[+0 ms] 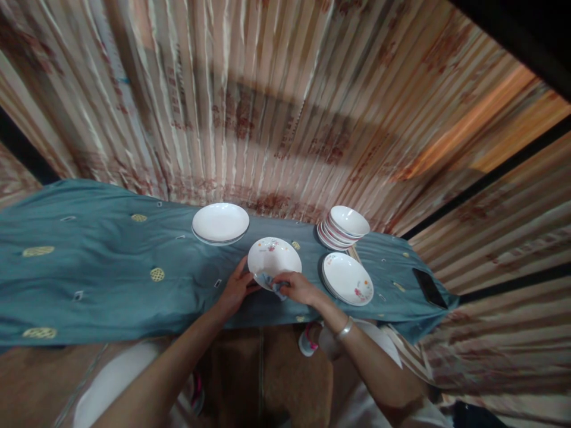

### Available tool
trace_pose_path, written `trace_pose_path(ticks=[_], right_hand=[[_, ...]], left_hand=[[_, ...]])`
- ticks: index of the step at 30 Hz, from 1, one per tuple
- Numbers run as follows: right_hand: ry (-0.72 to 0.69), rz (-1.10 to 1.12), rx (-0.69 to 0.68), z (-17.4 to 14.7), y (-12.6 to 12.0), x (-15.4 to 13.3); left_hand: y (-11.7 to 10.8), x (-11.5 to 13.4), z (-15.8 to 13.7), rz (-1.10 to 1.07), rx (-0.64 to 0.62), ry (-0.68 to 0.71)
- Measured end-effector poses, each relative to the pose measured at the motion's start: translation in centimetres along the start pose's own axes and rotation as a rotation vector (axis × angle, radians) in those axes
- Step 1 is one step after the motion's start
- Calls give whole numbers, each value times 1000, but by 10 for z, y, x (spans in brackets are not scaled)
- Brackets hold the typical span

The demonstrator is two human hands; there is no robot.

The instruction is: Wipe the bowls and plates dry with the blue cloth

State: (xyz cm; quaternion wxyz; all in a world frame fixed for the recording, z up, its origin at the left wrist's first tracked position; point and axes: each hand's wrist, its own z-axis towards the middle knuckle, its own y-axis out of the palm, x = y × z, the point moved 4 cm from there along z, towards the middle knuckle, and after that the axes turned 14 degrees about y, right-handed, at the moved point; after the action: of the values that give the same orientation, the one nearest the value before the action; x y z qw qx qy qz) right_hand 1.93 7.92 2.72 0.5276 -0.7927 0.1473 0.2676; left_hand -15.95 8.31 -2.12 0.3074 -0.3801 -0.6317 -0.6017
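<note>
A white plate with a flower print (279,255) is in front of me, tilted a little above the cloth-covered table. My left hand (238,284) grips its left rim, thumb near the top edge and fingers going underneath. In my right hand (292,286) is a bunched blue-grey cloth (266,280), pressed against the plate's near rim. To the right lies a stack of flowered plates (345,276). Behind that stack stands a pile of white bowls (349,221) with coloured rims. A short stack of white plates (220,222) sits at the back left.
A green tablecloth (102,255) with yellow pineapple prints covers the long table. On its right end lies a dark phone (429,288). A pleated, patterned curtain (250,119) hangs directly behind the table, and dark frame bars (495,175) cross on the right.
</note>
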Motion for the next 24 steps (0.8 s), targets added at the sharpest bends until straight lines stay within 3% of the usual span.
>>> trace_pose_path(ticks=[10, 18, 24], right_hand=[[1, -176, 360, -19, -3, 23], [17, -199, 717, -7, 2, 51], [118, -116, 775, 13, -5, 63]], left_hand=[[-3, -3, 2, 33, 54, -15], [4, 6, -2, 79, -25, 6], [4, 5, -1, 90, -31, 20]])
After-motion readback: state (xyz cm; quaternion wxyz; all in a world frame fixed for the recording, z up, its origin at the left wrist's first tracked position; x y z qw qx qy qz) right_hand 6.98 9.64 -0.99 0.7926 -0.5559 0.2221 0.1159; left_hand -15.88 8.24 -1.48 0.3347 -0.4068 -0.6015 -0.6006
